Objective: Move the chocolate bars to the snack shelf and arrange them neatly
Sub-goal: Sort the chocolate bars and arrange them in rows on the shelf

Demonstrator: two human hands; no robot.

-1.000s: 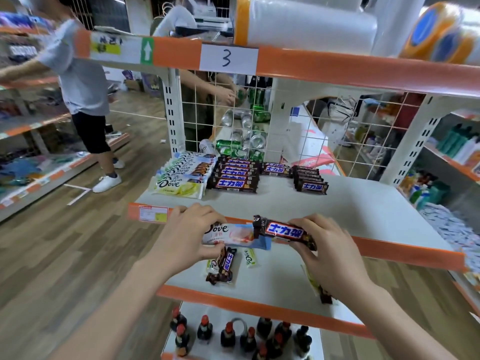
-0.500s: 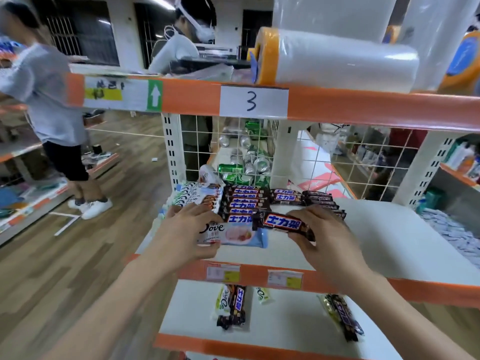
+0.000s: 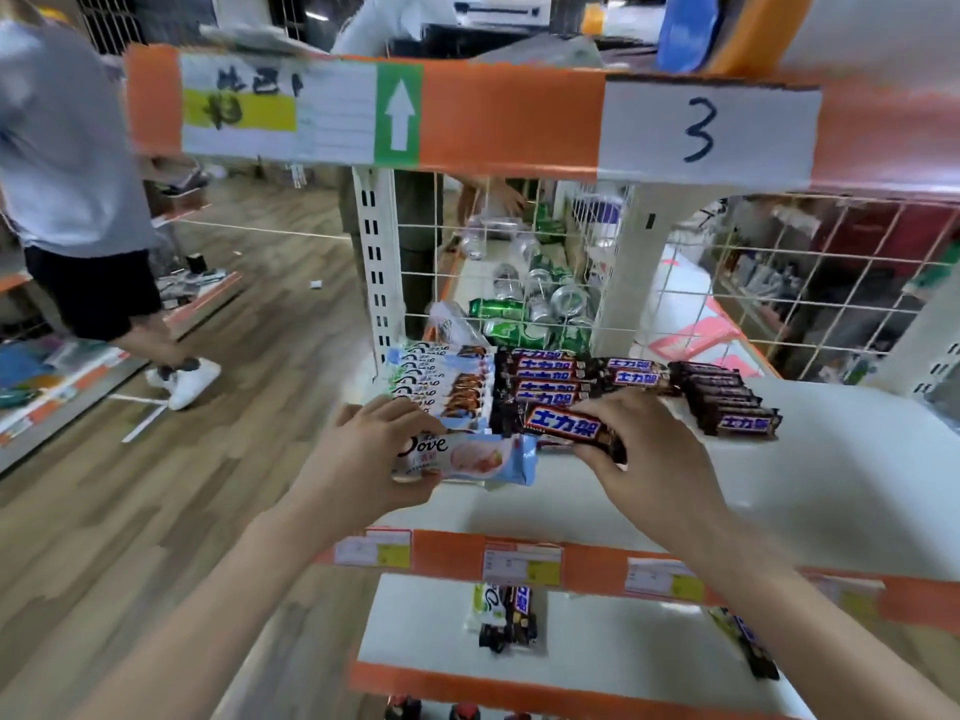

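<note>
Over the white middle shelf, two bare hands each hold one chocolate bar. The left hand has its grip curled around the left end of a pale blue Dove bar, thumb under it and fingers over the top. That bar lies flat, long side going left to right, its free end pointing right. The right hand pinches a dark brown bar near its right end, fingers on top and thumb below. This bar also runs left to right, but tilts a bit (its left end sits higher and farther back). The left end of the brown bar is just above the right end of the Dove bar, very close; I cannot tell if they touch.

Behind the hands, more bars lie on the shelf in rows. A Dove stack is on the left, a brown stack is just beside it, and another brown row is on the right. All of them lie sideways too.

On the lower shelf rest a few loose bars. A paper sign with a 3 is on the orange rail above. A person in a grey shirt stands at the left.
</note>
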